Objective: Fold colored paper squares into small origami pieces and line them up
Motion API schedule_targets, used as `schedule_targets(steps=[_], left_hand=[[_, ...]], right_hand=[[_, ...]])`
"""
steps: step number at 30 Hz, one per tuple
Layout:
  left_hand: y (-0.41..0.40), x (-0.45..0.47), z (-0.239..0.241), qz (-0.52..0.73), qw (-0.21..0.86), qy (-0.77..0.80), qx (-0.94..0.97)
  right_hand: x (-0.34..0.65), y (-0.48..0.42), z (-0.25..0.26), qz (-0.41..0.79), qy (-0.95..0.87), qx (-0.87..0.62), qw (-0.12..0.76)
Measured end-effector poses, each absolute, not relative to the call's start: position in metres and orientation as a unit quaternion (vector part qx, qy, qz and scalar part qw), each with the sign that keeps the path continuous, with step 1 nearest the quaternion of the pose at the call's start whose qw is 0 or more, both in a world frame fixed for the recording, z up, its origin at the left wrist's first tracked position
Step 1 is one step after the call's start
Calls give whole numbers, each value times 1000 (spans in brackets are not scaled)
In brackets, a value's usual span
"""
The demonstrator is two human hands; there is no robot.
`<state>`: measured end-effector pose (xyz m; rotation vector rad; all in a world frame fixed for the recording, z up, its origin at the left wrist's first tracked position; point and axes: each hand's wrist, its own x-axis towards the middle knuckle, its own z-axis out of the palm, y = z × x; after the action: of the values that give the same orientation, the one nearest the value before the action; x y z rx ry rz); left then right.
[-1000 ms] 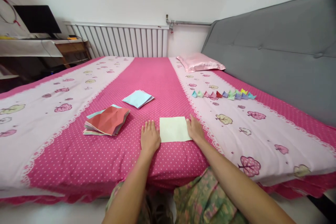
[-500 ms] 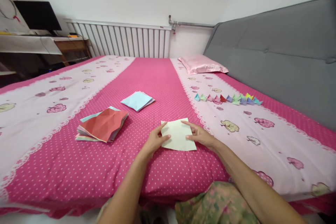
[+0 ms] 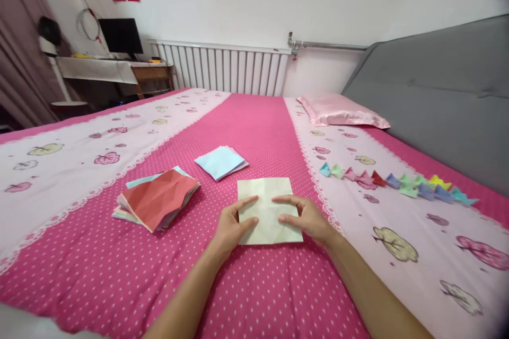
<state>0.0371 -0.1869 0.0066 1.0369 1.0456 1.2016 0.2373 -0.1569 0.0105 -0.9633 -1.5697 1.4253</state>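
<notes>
A pale cream square of paper [image 3: 267, 222] lies on the bed in front of me, marked with faint creases. Over its left part rests my left hand [image 3: 231, 226], thumb and index finger apart on the sheet. My right hand [image 3: 313, 218] mirrors it on the right side, its fingers also spread and touching the paper. Both hands are open; the remaining fingers are partly hidden beneath them. Left of the hands sits a stack of creased coloured paper [image 3: 161, 196] with a red sheet on top. Behind it is a smaller stack of light blue paper [image 3: 220, 162].
A row of small folded paper pieces [image 3: 392, 182] in several colours stands on the right of the pink dotted bedspread [image 3: 262, 127]. Farther back are a pink pillow [image 3: 342, 109], a grey headboard [image 3: 433, 79], a radiator [image 3: 222, 69] and a desk with a monitor [image 3: 120, 37].
My view has turned left, so everything sits further right. The paper now looks flatter, and my fingers have shifted from its side edges inward over its face.
</notes>
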Motion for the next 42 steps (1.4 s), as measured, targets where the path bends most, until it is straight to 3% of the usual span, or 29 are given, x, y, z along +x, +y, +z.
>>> schedule_targets(steps=[8,19,32,42], left_hand=[[-183,61,20,495,530,505,468],[-198,61,26,519,364,557,537],[-204,67,30,531,290,545,581],[-200,56,27,573,130,551,592]], right_hand=[[245,-164,9,541,-573,-413,457],[245,-172,15,423,-653,-419,468],[244,-180,21,329,-681,-426,496],[250,-177,22,259,-672,-451,527]])
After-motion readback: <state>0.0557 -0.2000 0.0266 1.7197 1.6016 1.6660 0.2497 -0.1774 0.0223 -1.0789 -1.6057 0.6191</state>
